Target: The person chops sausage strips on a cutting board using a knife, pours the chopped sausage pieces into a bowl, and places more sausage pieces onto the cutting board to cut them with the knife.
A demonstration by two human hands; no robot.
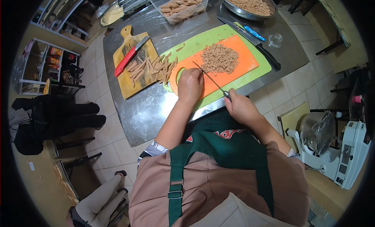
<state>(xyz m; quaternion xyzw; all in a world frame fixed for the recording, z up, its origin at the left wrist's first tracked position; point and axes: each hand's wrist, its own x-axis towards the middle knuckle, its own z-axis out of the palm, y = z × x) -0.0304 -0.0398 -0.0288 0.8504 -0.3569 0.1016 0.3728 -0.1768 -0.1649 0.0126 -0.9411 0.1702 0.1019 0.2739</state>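
My right hand (239, 106) is closed round the dark handle of a knife (213, 80), whose blade slants up and left across the orange cutting board (248, 59). Beside the blade, my left hand (190, 84) rests on that board with its fingers curled together; what they press on is hidden. Small brown chopped pieces (220, 58) lie in a pile right of the blade. Under the orange board is a green board (211, 35). Brown strips (150, 69) lie left of my left hand, partly on a wooden board (121, 55) that also bears a red-handled knife (131, 56).
At the back stand a clear tub (181, 16) of brown pieces and a metal bowl (239, 10) of chopped bits. Two knives, one black-handled (267, 57), lie at the right by a small clear lid (275, 40). A mixer (324, 145) stands at right; people are at left.
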